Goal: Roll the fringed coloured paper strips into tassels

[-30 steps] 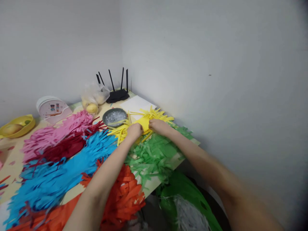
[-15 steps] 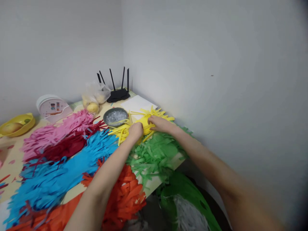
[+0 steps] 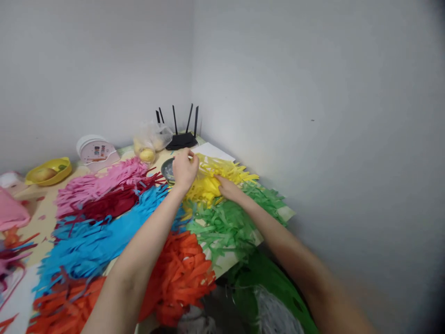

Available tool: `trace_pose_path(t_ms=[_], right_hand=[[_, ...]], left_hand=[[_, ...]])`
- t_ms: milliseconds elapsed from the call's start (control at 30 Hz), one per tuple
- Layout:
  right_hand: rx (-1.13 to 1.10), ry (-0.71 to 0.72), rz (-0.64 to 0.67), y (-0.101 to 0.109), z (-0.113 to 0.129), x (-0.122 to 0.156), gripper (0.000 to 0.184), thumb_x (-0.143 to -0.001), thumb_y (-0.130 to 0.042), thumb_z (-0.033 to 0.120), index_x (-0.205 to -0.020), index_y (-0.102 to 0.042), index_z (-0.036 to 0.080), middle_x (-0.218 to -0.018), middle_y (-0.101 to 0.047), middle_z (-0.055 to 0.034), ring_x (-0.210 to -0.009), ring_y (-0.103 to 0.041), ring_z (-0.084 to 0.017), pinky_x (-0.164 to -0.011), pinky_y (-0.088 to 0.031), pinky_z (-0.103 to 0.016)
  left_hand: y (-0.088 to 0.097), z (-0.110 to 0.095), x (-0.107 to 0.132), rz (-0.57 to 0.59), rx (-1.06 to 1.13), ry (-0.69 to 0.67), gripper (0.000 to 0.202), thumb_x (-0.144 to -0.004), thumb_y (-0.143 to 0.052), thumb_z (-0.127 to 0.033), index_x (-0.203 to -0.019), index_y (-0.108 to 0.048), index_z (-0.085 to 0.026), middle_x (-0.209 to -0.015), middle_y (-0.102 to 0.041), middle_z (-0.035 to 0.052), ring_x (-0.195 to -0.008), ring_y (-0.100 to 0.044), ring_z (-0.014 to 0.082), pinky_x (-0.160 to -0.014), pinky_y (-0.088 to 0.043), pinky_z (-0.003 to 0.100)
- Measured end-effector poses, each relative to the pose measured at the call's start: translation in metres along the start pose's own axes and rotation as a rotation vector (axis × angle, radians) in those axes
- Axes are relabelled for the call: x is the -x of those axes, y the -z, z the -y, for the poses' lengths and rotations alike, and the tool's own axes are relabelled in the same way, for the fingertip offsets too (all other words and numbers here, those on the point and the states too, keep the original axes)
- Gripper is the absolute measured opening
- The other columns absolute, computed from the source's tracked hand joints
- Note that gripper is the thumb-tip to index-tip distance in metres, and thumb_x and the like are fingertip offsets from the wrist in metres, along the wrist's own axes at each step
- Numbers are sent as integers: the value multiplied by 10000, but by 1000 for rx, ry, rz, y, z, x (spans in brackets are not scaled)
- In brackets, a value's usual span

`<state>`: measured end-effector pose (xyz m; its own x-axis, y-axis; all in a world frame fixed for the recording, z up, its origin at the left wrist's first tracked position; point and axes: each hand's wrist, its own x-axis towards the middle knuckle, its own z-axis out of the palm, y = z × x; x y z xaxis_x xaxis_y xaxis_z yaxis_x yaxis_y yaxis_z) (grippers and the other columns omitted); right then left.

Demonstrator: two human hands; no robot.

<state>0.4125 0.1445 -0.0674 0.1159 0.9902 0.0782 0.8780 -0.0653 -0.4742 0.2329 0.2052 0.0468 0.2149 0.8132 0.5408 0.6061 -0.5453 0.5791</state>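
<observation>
A bunch of yellow fringed paper (image 3: 222, 174) lies at the far right of the table. My left hand (image 3: 184, 169) is raised over it, fingers pinched on some of the yellow strips and lifting them. Lower down, my right hand (image 3: 224, 186) presses and grips the middle of the same yellow bunch. Green fringed paper (image 3: 229, 222) lies just in front of it, under my right forearm. Behind my left hand a grey bowl (image 3: 168, 170) is partly hidden.
Piles of fringed paper cover the table: pink (image 3: 100, 182), dark red (image 3: 111, 204), blue (image 3: 97, 236), orange (image 3: 181, 273). At the back stand a black router (image 3: 181, 138), a bag of fruit (image 3: 148, 144), a white round box (image 3: 95, 149) and a yellow bowl (image 3: 48, 169). Walls close off the right side.
My left hand has risen from the table, pulling yellow strips upward. My right hand has shifted slightly lower on the bunch. The view has turned a little to the left.
</observation>
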Motion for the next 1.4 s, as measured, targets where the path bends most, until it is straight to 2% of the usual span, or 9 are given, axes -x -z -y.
trace_pose_path(t_ms=[200,400,567,733,833,967,1100,1233,1400], right_hand=[[-29,-117,-65,10,12,-1,356,-941,-581,316,-1271,-564,182,-1328,-561,-107,-1147,-585,-241,-964,-495,-474],[-17,-237,-121,37,33,12,264,-926,-594,324,-1090,-649,124,-1086,-669,-89,-944,-654,-216,-818,-546,-394],[-24,-136,-318,57,117,47,314,-933,-455,267,-1057,-678,84,-1038,-706,-170,-972,-657,-279,-883,-493,-409],[-76,757,-517,25,268,98,450,-870,-588,309,-1292,-546,158,-1339,-580,-151,-1289,-468,-303,-1082,-367,-482],[43,868,-439,-6,315,101,372,-847,-563,155,-1217,-597,159,-1260,-634,-136,-1231,-505,-306,-1111,-314,-516],[5,892,-278,-21,323,92,254,-794,-518,64,-988,-654,156,-929,-713,-102,-918,-615,-255,-954,-444,-434],[-201,850,-123,0,323,96,282,-736,-474,41,-934,-614,184,-924,-695,-76,-873,-623,-216,-784,-477,-316],[-354,744,54,20,323,99,290,-687,-465,52,-914,-571,198,-851,-671,-25,-754,-613,-170,-682,-449,-253],[-609,675,126,18,314,100,341,-710,-471,85,-999,-609,201,-959,-675,-32,-861,-625,-175,-733,-466,-258]], left_hand=[[78,33,-12,-196,334,103,54,-761,-553,-197,-717,-563,-168,-676,-594,-14,-653,-571,132,-634,-422,230],[175,67,1,-275,357,136,63,-726,-594,-199,-689,-564,-158,-651,-583,-28,-609,-548,109,-600,-417,212],[246,82,58,-255,30,-23,58,-789,-556,-205,-754,-586,-169,-738,-637,4,-694,-585,142,-672,-448,254],[262,72,132,-31,-323,-208,63,-852,-523,-183,-837,-583,-171,-851,-671,62,-838,-595,212,-783,-458,344],[270,75,165,74,-469,-257,85,-873,-501,-179,-856,-583,-169,-897,-682,93,-891,-595,248,-830,-460,397],[287,100,187,98,-376,-174,210,-808,-504,-121,-998,-591,-148,-1048,-684,129,-1006,-605,261,-908,-464,398],[299,123,187,182,-58,24,311,-730,-466,-85,-993,-603,-178,-943,-693,48,-880,-635,195,-800,-484,302],[307,124,182,220,249,151,214,-706,-457,-132,-858,-602,-174,-799,-646,5,-730,-589,149,-660,-449,233],[315,115,182,242,549,278,338,-711,-519,-221,-1020,-646,-169,-977,-691,50,-789,-614,158,-630,-459,209]])
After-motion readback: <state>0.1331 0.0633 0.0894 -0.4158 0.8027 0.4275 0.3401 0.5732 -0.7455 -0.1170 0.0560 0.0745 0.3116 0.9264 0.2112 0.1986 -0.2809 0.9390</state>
